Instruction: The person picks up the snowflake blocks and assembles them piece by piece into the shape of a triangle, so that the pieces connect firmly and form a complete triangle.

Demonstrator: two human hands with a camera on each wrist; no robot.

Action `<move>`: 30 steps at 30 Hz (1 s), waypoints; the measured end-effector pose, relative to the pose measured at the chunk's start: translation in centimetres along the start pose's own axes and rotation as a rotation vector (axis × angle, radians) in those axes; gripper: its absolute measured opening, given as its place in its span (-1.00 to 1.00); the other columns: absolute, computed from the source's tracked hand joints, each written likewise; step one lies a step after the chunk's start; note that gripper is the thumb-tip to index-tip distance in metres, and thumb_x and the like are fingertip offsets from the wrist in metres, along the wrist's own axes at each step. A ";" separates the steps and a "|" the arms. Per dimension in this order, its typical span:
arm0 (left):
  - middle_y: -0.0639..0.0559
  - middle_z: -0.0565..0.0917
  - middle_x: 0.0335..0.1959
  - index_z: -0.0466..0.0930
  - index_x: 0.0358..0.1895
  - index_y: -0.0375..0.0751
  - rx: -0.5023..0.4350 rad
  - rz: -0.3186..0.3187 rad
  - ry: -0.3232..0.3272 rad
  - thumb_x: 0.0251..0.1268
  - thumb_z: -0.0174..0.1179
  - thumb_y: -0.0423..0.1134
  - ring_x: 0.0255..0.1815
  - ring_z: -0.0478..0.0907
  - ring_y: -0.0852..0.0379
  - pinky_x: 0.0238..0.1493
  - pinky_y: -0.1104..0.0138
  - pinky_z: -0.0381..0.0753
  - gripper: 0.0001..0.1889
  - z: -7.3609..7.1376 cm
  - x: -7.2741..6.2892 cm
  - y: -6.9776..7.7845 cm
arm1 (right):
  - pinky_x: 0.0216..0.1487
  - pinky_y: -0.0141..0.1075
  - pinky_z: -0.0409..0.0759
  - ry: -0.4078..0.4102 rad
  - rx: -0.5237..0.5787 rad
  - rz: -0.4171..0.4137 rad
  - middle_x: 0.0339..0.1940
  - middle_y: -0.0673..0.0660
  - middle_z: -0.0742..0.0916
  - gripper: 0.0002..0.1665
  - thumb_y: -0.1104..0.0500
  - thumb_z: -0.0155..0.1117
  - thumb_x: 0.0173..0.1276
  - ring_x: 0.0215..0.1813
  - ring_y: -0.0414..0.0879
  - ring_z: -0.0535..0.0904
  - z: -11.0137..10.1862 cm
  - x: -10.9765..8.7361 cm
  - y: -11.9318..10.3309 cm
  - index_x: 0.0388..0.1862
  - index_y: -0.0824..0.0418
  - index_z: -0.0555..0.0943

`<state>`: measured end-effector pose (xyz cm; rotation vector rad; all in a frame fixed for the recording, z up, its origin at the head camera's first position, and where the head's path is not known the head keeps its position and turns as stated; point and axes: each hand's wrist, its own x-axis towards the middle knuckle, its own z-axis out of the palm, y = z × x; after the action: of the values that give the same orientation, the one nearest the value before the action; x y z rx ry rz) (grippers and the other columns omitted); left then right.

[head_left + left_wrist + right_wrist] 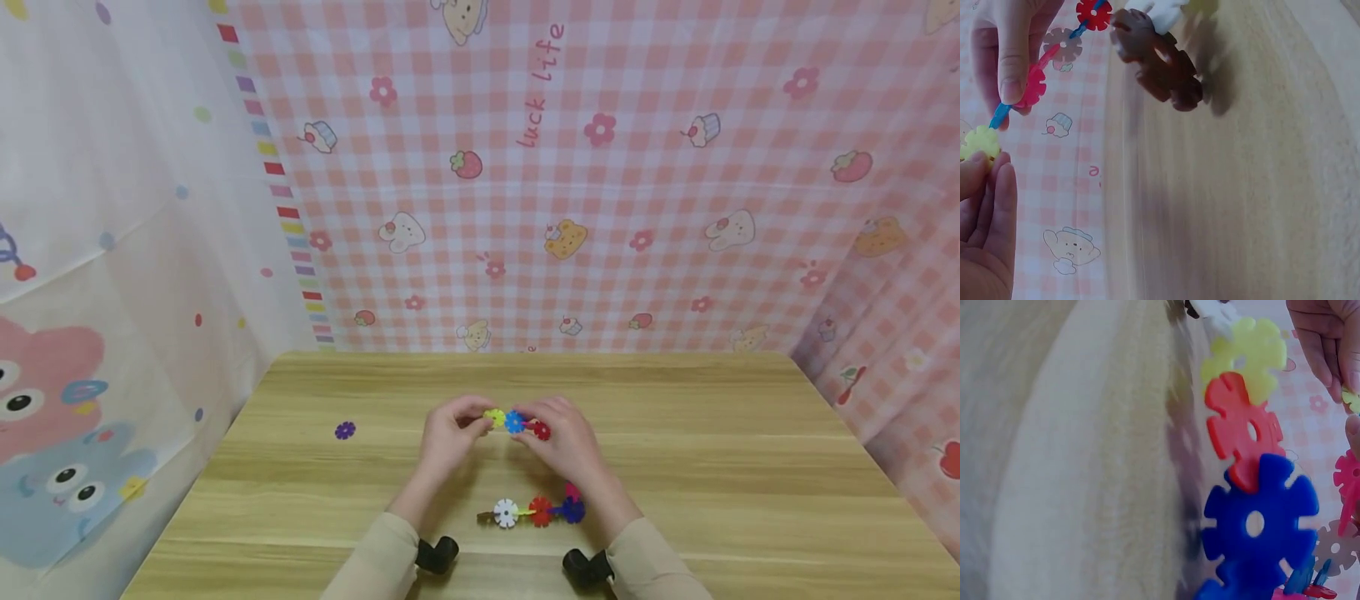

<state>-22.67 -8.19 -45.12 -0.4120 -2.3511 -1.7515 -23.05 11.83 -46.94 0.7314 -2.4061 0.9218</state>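
In the head view my left hand (450,433) pinches a yellow snowflake disc (493,417) between thumb and fingers. My right hand (564,437) grips a short chain of discs by its pink disc (1036,86). That chain also has a light blue disc (514,422), a grey disc (1063,45) and a red disc (541,431). Yellow and light blue meet edge to edge; I cannot tell how deep their slots go. Below the hands lies a second chain, with a brown disc (1157,59), a white disc (506,513), a red disc (540,512) and a dark blue disc (1260,519).
A single purple disc (345,430) lies on the wooden table (712,467), left of the hands. Black wrist mounts (438,555) sit at both sleeves. Behind the table hangs a pink checked cloth (525,183).
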 end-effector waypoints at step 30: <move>-0.10 0.71 -0.44 0.71 -0.35 -0.35 -0.017 0.113 0.155 0.05 0.28 -0.69 -0.45 0.65 -0.05 -0.40 0.38 0.67 -0.80 3.1 0.6 -0.4 | -0.07 -0.07 0.61 0.096 -0.023 -0.022 -0.20 0.16 0.76 -0.56 0.23 0.60 0.02 -0.09 0.07 0.60 0.2 0.1 0.1 -0.08 0.28 0.73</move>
<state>-23.30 -5.29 -46.14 -0.3882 -2.1651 -1.6886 -23.17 11.74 -47.04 0.6879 -2.3171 0.8979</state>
